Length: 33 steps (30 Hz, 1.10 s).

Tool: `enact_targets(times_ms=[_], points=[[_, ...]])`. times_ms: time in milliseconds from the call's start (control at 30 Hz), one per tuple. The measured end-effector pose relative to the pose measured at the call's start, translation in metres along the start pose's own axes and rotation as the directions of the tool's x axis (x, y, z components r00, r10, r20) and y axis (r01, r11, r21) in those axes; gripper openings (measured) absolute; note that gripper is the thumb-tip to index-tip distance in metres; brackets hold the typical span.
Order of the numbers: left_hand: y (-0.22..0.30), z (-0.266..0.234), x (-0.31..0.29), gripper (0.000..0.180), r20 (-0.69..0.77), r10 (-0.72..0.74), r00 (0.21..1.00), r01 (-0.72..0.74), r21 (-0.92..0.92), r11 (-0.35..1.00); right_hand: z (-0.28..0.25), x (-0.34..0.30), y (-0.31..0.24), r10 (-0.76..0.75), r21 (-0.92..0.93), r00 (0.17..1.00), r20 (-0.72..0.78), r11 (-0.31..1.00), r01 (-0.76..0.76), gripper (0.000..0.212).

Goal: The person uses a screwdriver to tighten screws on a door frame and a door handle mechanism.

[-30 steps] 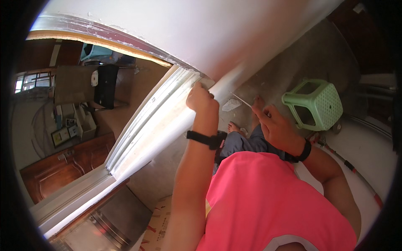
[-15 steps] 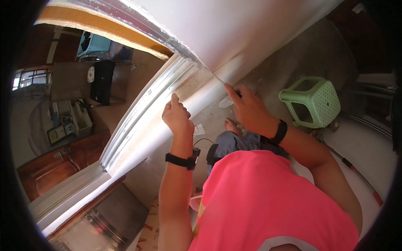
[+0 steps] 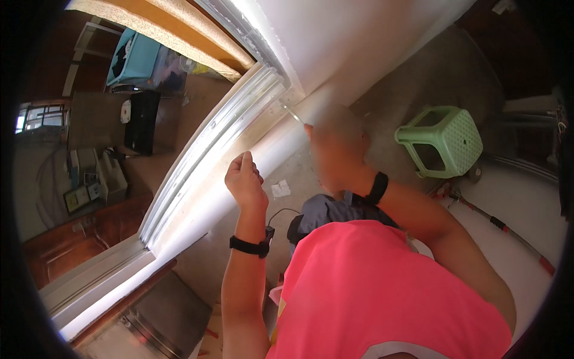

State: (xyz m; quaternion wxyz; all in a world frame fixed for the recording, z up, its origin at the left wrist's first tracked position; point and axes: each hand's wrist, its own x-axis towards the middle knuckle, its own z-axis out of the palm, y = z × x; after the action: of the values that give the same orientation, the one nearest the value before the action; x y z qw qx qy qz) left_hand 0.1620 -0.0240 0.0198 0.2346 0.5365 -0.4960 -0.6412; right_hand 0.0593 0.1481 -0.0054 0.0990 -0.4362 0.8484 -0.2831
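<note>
My right hand, smeared by motion, grips a tool with a thin metal shaft; its handle is hidden in the hand. The shaft's tip reaches the sill at the corner where the window track meets the white wall. My left hand is closed, thumb and fingertips pinched together, held just above the white sill. Anything in that pinch is too small or hidden to make out. Both wrists wear black bands.
A green plastic stool stands on the floor at right, beside a red-and-black pole. A scrap of paper lies below the sill. Beyond the track are an orange curtain and a blue bin. A metal-topped unit sits lower left.
My right hand has moved left with the tool, whose tip has shifted left onto the sill near the corner. The left hand has dropped slightly, still pinched. The view has shifted a little.
</note>
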Motion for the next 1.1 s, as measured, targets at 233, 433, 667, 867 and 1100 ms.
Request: enact_targets(times_ms=[233, 433, 667, 867, 1100], points=[[0.007, -0.011, -0.004, 0.025, 0.02, 0.012, 1.0, -0.012, -0.026, 1.0, 0.021, 0.001, 0.004, -0.014, 0.014, 0.985, -0.17, 1.0, 0.017, 0.057], [0.008, -0.012, -0.005, 0.038, 0.056, 0.075, 0.996, -0.075, 0.002, 0.997, 0.007, 0.002, 0.024, 0.077, -0.186, 0.989, -0.125, 0.977, -0.1, 0.057], [0.012, 0.001, -0.002, 0.032, 0.067, 0.126, 0.99, -0.128, 0.021, 0.992, 0.02, -0.007, 0.016, -0.04, 0.042, 0.99, -0.133, 0.998, 0.046, 0.057], [0.008, 0.007, -0.001, 0.018, 0.056, 0.133, 0.99, -0.135, 0.035, 0.99, -0.006, 0.003, 0.01, 0.038, -0.089, 0.984, -0.173, 0.995, -0.054, 0.059], [-0.006, 0.017, 0.0, 0.011, 0.204, 0.244, 0.948, -0.275, 0.139, 0.951, -0.006, 0.005, 0.007, 0.057, -0.085, 0.984, -0.17, 0.994, -0.073, 0.058]])
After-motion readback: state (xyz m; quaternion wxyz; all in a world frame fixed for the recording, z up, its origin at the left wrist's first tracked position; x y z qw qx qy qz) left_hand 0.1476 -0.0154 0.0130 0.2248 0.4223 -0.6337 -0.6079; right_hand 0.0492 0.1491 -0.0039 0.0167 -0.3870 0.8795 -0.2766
